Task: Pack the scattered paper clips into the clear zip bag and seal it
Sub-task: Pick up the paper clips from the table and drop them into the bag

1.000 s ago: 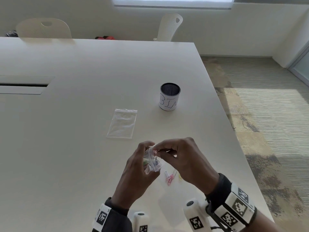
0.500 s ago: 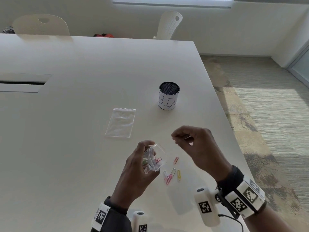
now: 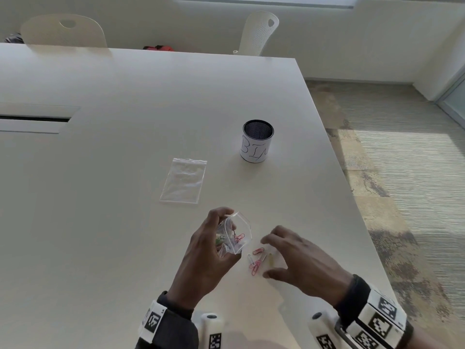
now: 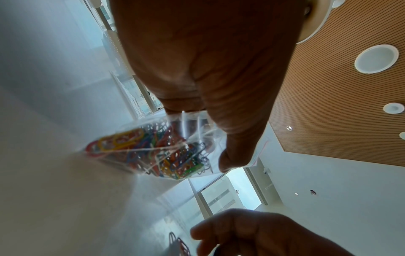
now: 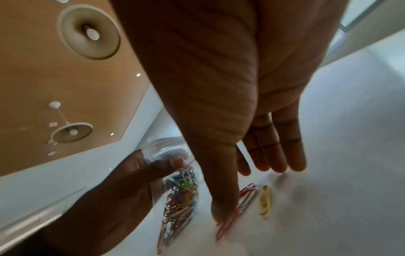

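My left hand (image 3: 214, 250) grips a clear zip bag (image 3: 235, 236) just above the table, its mouth gaping upward. Many coloured paper clips (image 4: 151, 150) fill the bag (image 5: 179, 199). Several loose clips (image 3: 257, 260) lie on the white table right of the bag: pink, white and yellow ones (image 5: 265, 200). My right hand (image 3: 289, 258) hovers low over them with fingers spread and straight, thumb tip (image 5: 223, 214) touching down beside a pink clip (image 5: 227, 225). It holds nothing.
A second, empty clear zip bag (image 3: 184, 181) lies flat farther back on the table. A black mesh cup with a white "BIN" label (image 3: 256, 141) stands behind to the right. The table's right edge (image 3: 352, 217) runs close by; chairs stand at the far side.
My right hand left the bag's mouth, swung out to the right, then dropped onto the loose clips with fingers spread. The left hand kept the bag in place.
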